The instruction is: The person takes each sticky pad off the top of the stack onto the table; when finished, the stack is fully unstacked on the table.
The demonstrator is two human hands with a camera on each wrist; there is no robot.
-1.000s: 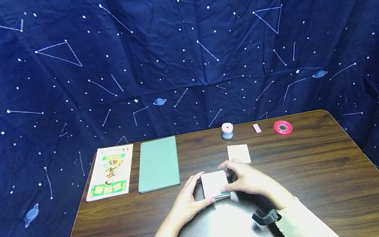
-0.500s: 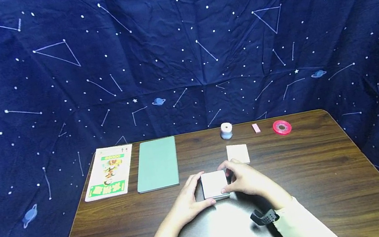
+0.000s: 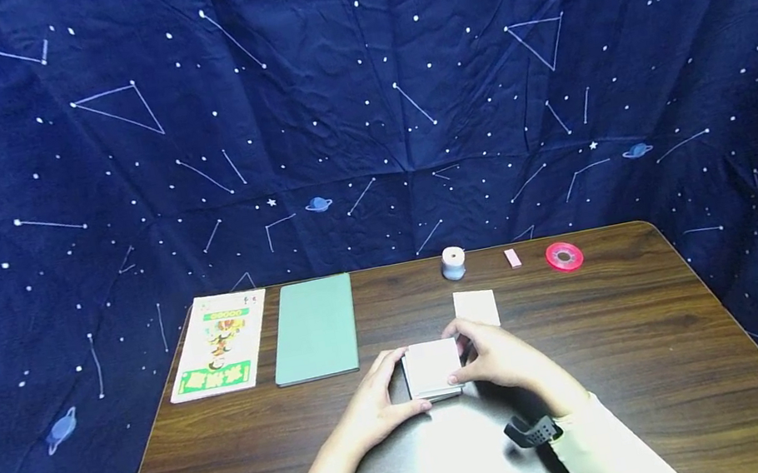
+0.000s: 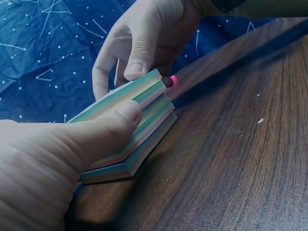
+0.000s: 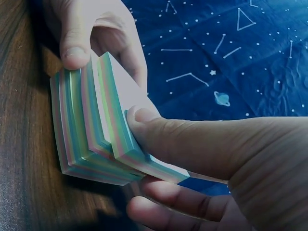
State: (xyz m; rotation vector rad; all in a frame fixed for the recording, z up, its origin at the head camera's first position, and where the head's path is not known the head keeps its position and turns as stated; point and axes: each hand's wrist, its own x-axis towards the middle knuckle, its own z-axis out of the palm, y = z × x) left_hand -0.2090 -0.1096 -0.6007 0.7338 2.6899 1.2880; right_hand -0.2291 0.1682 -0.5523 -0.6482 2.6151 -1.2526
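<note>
Head view: the top of the pad has slid off the stack

Head view shows me the change plainly. A second ago the block of pastel notepaper (image 3: 433, 369) sat square under both hands; now its upper layers are pushed toward three o'clock, so a stepped edge shows on the nine o'clock side. It stays on the tabletop (image 3: 641, 342) at the centre, close to the person.

My left hand (image 3: 376, 399) grips the lower part, thumb pressed against the near edge; the left wrist view shows that thumb (image 4: 126, 111) on the coloured layers. My right hand (image 3: 494, 358) pinches the upper part, thumb (image 5: 144, 120) on the edge and fingers curled beneath. Both hands are clamped on the block, one on each side.

I judge that the stack is being split, with the upper portion about to come free. The wrist views show the layers fanned but not parted.

At twelve o'clock from the block a smaller paper square (image 3: 475, 307) lies unmoved. The green folder (image 3: 314, 329), picture booklet (image 3: 219, 344), white spool (image 3: 454, 262), pink eraser (image 3: 512, 258) and red tape ring (image 3: 564, 256) keep their places along the far edge.
</note>
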